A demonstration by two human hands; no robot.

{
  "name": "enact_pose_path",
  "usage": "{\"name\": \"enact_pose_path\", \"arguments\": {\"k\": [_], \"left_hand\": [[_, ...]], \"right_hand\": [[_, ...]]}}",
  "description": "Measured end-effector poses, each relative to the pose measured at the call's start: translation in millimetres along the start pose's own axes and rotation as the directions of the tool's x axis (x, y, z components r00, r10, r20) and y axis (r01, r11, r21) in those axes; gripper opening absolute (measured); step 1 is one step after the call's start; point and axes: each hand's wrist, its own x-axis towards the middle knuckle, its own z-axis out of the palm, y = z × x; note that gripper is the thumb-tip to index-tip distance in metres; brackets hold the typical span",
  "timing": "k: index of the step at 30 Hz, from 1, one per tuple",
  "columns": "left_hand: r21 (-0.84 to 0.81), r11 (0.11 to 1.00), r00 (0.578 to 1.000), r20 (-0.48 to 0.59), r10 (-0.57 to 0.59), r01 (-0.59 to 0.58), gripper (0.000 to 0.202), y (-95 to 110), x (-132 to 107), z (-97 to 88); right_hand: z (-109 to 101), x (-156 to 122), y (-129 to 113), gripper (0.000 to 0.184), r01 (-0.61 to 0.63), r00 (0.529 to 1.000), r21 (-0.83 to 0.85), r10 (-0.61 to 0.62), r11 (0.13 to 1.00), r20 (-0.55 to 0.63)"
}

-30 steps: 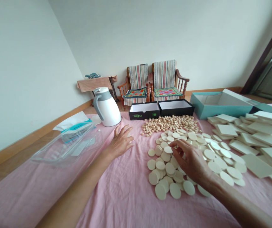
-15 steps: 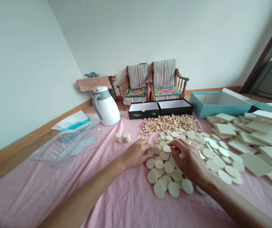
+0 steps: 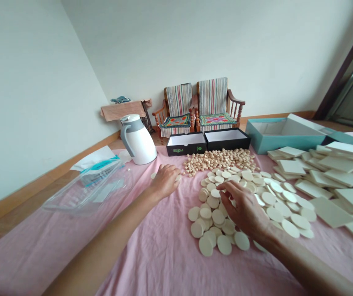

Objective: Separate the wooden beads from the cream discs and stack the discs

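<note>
My left hand is over two short stacks of round pale discs on the pink cloth and hides most of them; the left stack peeks out beside it. Its fingers are closed, and the edge of a pale round disc shows at their right side. Over the heap of loose round discs, my right hand has its fingers bent and apart, the fingertips close to one disc. Whether they touch it I cannot tell.
Small wooden beads lie behind the discs, with two black boxes beyond. Square pale tiles and a teal box are on the right. A white jug and a clear plastic container stand left.
My left hand has moved left and away from the heap to the small stacks, covering them. The right hand stays almost in the same place over the heap.
</note>
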Motion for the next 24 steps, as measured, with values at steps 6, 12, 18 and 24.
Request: {"name": "enact_pose_path", "arguments": {"k": [6,12,18,24], "left_hand": [[0.08,0.997,0.997,0.072,-0.005,-0.001,0.015,-3,-1,12.4],[-0.149,0.987,0.998,0.004,0.056,-0.055,0.013,15,-4,9.2],[-0.461,0.886,0.996,0.037,0.077,-0.051,0.022,57,-9,18.1],[-0.454,0.887,0.996,-0.013,0.083,-0.08,0.01,69,-13,21.1]], "right_hand": [[0,0,1,0.018,0.007,1.0,-0.005,-0.007,1.0,0.008],[0,1,2,0.018,0.003,1.0,-0.019,-0.003,1.0,0.009],[-1,0,1,0.018,0.009,1.0,-0.02,-0.01,1.0,-0.017],[-2,1,0,0.019,0.01,1.0,-0.023,-0.01,1.0,-0.016]]}}
